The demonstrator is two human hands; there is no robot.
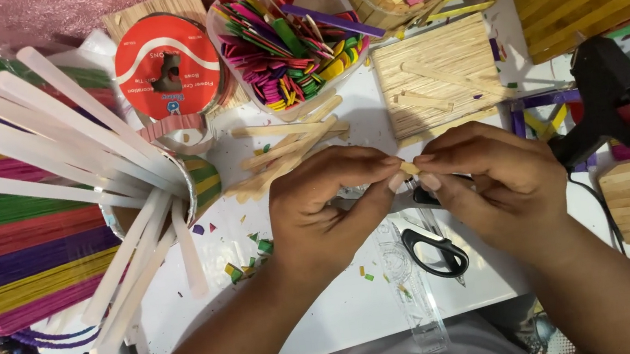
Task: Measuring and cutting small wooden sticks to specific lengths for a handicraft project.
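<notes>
Pinching short flat wooden stick piece (409, 167): left hand (328, 208), right hand (488, 181), fingertips closed on opposite ends; black-handled scissors (434, 249) beneath.

Both hands meet at the centre of the worktop (334, 314) on a short stick piece (409, 167). Scissors (434, 251) lie just at 6 o'clock, loose sticks (287, 152) at 11, a tub of sticks (288, 41) at 12, the glue gun (608, 99) at 3.

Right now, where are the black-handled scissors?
In the head view, the scissors lie on the white table, right of centre, just below the right hand and beside a clear ruler.
</notes>
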